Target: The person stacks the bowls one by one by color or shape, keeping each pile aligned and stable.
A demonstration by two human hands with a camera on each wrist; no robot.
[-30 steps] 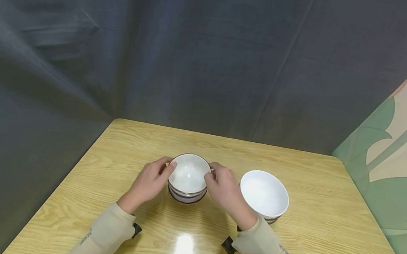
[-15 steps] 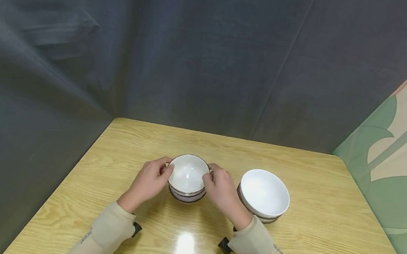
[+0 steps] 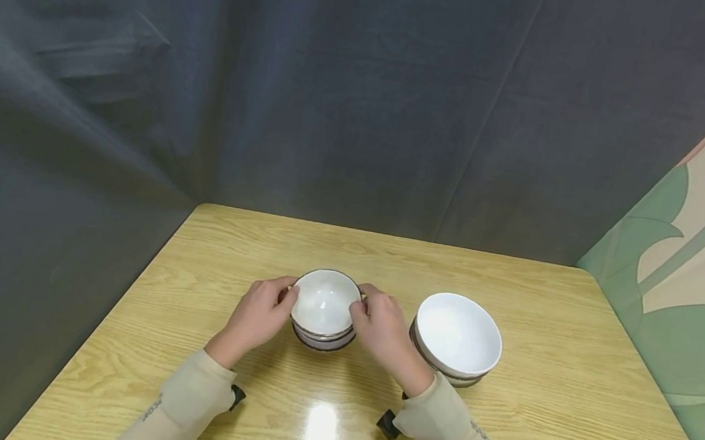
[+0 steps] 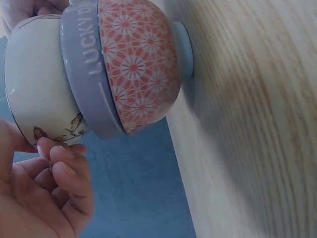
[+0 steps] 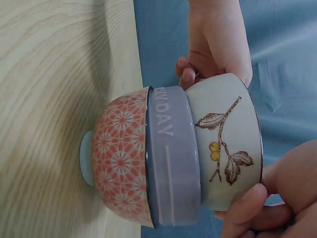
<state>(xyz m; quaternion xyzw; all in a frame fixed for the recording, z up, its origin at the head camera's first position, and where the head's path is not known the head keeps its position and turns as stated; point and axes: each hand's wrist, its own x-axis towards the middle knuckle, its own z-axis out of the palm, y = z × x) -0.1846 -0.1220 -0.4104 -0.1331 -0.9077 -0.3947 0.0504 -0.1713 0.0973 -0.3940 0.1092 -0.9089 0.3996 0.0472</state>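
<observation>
A white bowl point(image 3: 324, 304) with a dark rim tops a stack near the middle of the table. Its side carries a brown leafy branch with yellow berries in the right wrist view. My left hand point(image 3: 258, 316) pinches its left rim, thumb over the edge and fingers outside. On the opposite rim my right hand point(image 3: 384, 329) grips it the same way. Beneath is a lavender bowl point(image 5: 173, 148) with raised lettering, which sits in a red flower-patterned bowl point(image 4: 138, 64). That lowest bowl stands on its pale foot on the table. The lower bowls' insides are hidden.
To the right of my right hand stands a larger white bowl point(image 3: 458, 335), with at least one banded bowl under it. The wooden table point(image 3: 564, 375) runs back to a dark curtain point(image 3: 361, 110). Floral fabric point(image 3: 693, 309) hangs on the right.
The white leaf-patterned bowl has shifted very slightly left and toward me, both hands still on its rim. My right forearm has drawn a little left, showing more of the right-hand stack.
</observation>
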